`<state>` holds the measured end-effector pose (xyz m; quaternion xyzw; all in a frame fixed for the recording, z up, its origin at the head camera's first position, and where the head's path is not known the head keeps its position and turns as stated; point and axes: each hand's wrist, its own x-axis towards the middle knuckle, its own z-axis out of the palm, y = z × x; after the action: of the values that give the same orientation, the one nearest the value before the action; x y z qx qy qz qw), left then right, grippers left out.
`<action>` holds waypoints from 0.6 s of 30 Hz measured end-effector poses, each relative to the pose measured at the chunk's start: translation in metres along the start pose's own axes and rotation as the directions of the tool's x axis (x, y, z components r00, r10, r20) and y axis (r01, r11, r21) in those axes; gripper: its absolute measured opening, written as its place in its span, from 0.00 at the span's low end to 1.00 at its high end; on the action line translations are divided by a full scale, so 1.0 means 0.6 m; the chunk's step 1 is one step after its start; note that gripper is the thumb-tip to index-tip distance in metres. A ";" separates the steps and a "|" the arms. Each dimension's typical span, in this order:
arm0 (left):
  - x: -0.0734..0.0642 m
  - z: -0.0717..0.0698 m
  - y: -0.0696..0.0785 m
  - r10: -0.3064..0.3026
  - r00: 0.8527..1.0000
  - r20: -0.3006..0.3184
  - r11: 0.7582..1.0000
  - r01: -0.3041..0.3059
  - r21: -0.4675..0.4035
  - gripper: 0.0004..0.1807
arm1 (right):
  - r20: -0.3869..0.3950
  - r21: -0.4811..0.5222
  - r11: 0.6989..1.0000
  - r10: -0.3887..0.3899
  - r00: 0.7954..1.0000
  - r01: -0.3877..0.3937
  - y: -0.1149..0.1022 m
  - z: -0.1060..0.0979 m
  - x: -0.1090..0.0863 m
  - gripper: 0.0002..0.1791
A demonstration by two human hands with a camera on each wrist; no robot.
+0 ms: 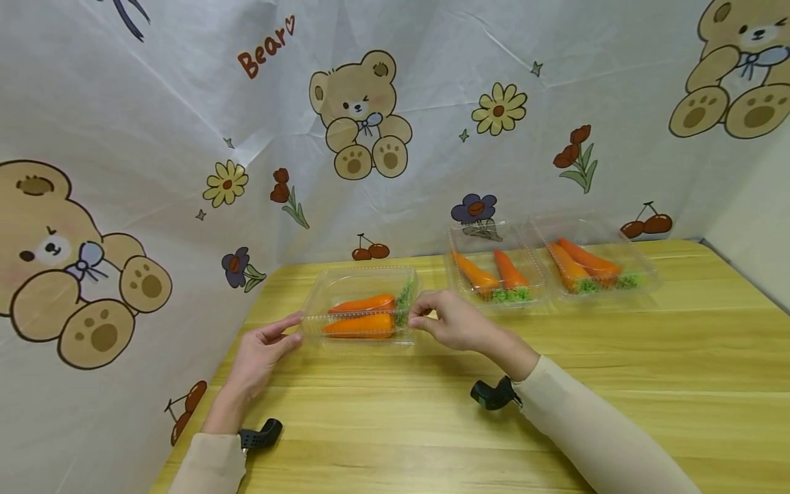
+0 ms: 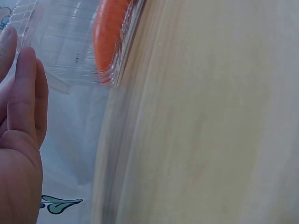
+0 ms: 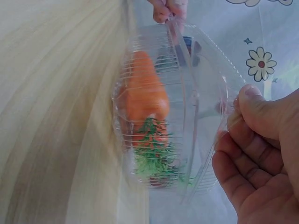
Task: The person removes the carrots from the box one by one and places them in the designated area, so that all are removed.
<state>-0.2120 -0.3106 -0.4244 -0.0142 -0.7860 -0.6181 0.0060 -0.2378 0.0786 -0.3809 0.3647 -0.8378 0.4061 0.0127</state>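
Observation:
A clear plastic container (image 1: pixel 315 295) lies on the table at the centre left, with two orange carrots (image 1: pixel 361 326) and their green tops (image 3: pixel 154 149) inside. Its lid (image 3: pixel 210 70) stands slightly apart from the base on the near side. At the container's left end, my left hand (image 1: pixel 262 353) holds the rim between thumb and fingers (image 2: pixel 23 88). My right hand (image 1: pixel 453 319) pinches the lid's edge near the right corner, thumb against curled fingers (image 3: pixel 254 154).
Two more clear containers stand at the back right, one (image 1: pixel 537 271) beside the other (image 1: pixel 648 267), each with two carrots. The wooden table (image 1: pixel 382 418) meets a bear-printed cloth (image 1: pixel 432 151) behind and at the left.

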 end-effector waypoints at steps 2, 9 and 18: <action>-0.001 0.000 0.001 -0.003 1.000 -0.004 1.000 0.003 0.007 0.28 | -0.005 -0.017 1.000 -0.015 1.000 0.014 -0.003 -0.002 0.000 0.05; -0.003 -0.003 0.003 -0.009 1.000 -0.005 0.999 0.009 0.046 0.32 | -0.002 -0.077 0.996 -0.044 0.999 0.044 -0.006 -0.008 0.003 0.05; -0.001 -0.003 0.000 0.040 0.999 0.017 0.999 -0.040 0.004 0.35 | -0.016 -0.095 0.993 -0.070 0.997 0.068 -0.007 -0.015 0.008 0.03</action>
<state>-0.2113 -0.3127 -0.4241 -0.0351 -0.7869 -0.6160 0.0118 -0.2412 0.0802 -0.3706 0.3884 -0.8428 0.3690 0.0522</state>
